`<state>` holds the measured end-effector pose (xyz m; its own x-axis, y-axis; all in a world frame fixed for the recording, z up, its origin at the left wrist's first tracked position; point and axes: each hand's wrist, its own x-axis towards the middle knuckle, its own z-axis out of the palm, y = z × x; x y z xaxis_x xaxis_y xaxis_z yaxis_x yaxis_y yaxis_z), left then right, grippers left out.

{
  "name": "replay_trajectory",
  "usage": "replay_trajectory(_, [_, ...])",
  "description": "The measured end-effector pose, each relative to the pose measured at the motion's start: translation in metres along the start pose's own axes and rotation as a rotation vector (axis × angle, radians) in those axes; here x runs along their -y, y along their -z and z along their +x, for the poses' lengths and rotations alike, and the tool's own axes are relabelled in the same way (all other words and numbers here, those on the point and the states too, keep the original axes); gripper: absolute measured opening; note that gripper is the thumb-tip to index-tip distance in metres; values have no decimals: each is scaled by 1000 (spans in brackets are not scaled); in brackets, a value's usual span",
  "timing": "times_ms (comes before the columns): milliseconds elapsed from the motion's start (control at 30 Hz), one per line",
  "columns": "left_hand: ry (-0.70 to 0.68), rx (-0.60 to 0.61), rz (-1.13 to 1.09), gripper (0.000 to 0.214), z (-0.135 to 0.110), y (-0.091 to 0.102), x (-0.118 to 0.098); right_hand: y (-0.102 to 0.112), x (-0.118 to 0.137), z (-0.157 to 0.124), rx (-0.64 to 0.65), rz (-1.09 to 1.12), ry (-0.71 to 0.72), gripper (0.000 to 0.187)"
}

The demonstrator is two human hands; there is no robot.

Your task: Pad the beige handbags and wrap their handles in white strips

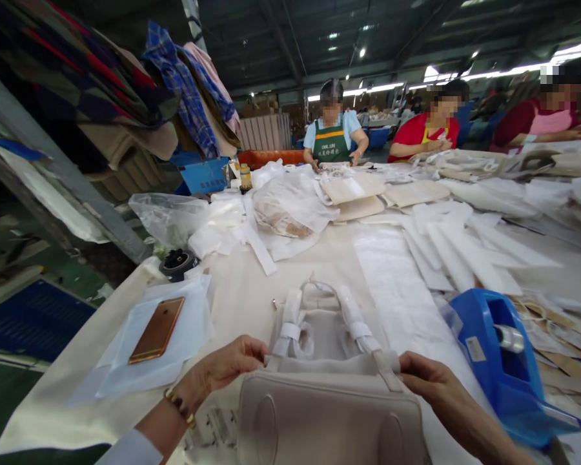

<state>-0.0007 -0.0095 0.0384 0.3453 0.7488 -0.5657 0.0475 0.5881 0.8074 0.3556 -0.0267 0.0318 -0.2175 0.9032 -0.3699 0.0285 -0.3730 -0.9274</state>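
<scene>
A cream leather handbag [326, 420] lies on the table right in front of me, its handles [319, 316] wrapped in white paper and pointing away. My left hand [227, 365] pinches the bag's top edge at the left corner, a beaded bracelet on the wrist. My right hand [428, 378] grips the same edge at the right corner. Both hands are closed on the bag's rim.
A gold phone [157, 329] rests on white sheets at my left. A blue tape dispenser [506, 361] stands at my right. Plastic bags [290, 206], white paper strips [455, 255] and a black round object [178, 263] lie further off. Three people work at the far side.
</scene>
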Motion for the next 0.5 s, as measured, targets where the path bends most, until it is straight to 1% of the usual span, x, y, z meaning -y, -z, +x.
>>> replay_trajectory(100, [38, 47, 23, 20, 8, -2, -1, 2, -3, 3, 26, 28, -33, 18])
replay_trajectory(167, [25, 8, 26, 19, 10, -7, 1, 2, -6, 4, 37, 58, -40, 18])
replay_trajectory(233, [-22, -89, 60, 18, 7, -14, 2, 3, -9, 5, 52, 84, -43, 19])
replay_trajectory(300, [-90, -204, 172, 19, 2, -19, 2, 4, -13, 6, 82, 66, -42, 20])
replay_trajectory(400, [-202, -351, 380, 20, -7, -25, 1, 9, -16, 6, 115, -45, -4, 24])
replay_trajectory(500, [-300, -470, 506, 20, -12, -29, 3, 13, -15, 8, 163, -160, 83, 25])
